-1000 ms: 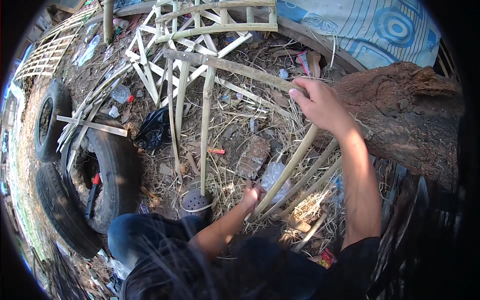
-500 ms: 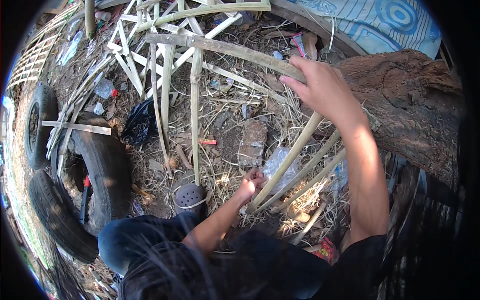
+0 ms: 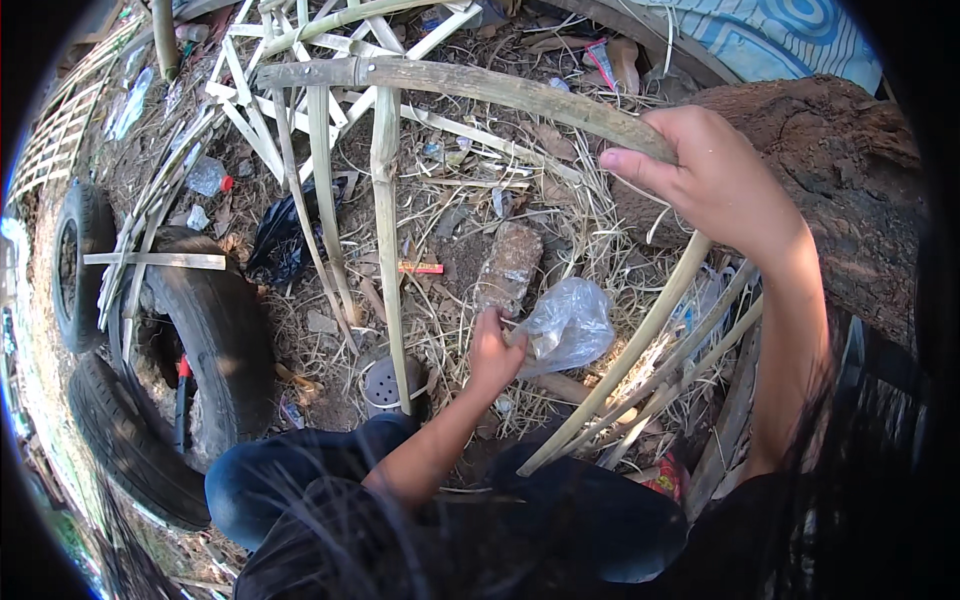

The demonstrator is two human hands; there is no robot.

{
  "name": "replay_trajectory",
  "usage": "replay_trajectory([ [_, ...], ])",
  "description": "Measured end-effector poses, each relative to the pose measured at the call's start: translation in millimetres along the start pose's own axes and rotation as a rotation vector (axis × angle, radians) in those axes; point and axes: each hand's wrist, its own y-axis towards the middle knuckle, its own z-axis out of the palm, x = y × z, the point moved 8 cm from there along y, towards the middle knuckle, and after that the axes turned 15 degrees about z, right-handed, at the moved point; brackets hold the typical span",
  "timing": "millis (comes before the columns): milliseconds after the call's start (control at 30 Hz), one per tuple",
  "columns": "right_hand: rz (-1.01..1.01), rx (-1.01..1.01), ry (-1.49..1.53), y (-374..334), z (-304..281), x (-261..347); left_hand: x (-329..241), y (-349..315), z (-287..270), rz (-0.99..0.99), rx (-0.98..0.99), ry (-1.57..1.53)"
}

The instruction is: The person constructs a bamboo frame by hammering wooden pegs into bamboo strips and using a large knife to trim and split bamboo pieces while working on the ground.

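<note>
Here, two tyres (image 3: pixel 215 330) are cut off at the left rim. The left hand (image 3: pixel 492 352) pinches a clear plastic bag (image 3: pixel 568 325) on the straw; its fingertips seem hidden. It previously lay lower, bag unlifted. The right hand (image 3: pixel 715 175) stays curled round the bent bamboo strip (image 3: pixel 480 85), further right.

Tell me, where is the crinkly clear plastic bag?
In the head view, the clear plastic bag lies on the straw-covered ground just right of centre, touching the left hand and just right of a dirty bottle.
</note>
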Motion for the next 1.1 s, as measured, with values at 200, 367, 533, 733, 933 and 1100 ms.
replay_trajectory([
  [200, 0.083, 0.118, 0.182, -6, 31, -25, -57, -12, -3, 0.250, -0.089, 0.035],
  [367, 0.327, 0.135, 0.229, -50, 7, -57, -138, -1, -62, 0.670, -0.278, -0.098],
  [533, 0.398, 0.070, 0.391, -87, -25, -103, -267, -27, -125, 1.073, -0.191, -0.047],
  [733, 0.311, 0.178, 0.453, -63, 7, -78, -269, -14, -130, 0.604, 0.133, 0.609],
  [933, 0.278, 0.358, 0.172, 8, 115, -62, -204, -9, -112, 0.379, 0.433, 0.807],
  [1100, 0.228, 0.414, 0.103, 34, 202, -93, -192, 25, -131, 0.322, 0.397, 0.695],
])
